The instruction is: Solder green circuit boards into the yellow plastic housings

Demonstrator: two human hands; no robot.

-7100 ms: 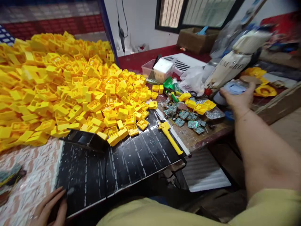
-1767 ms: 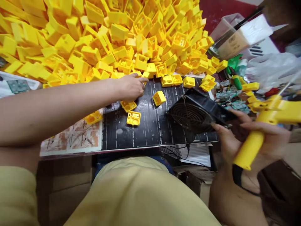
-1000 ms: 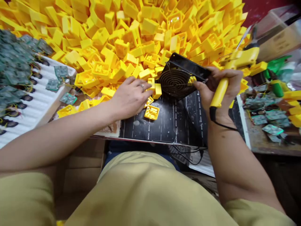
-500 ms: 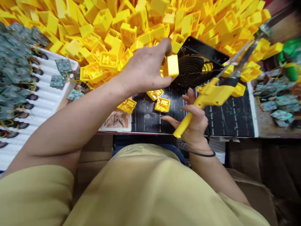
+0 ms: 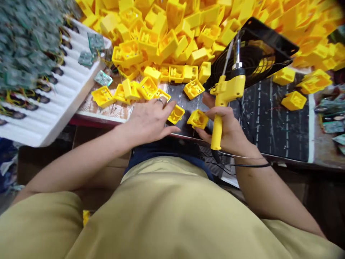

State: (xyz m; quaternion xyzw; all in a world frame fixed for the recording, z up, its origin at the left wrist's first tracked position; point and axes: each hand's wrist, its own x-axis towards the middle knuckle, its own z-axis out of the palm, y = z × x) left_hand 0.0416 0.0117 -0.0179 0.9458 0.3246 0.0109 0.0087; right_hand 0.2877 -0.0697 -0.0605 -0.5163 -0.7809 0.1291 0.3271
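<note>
1 glossy yellow soldering gun [image 5: 224,91].

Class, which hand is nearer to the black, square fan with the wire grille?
Right. The right hand is on the near side of the fan; the left hand is farther off, down to its left.
</note>
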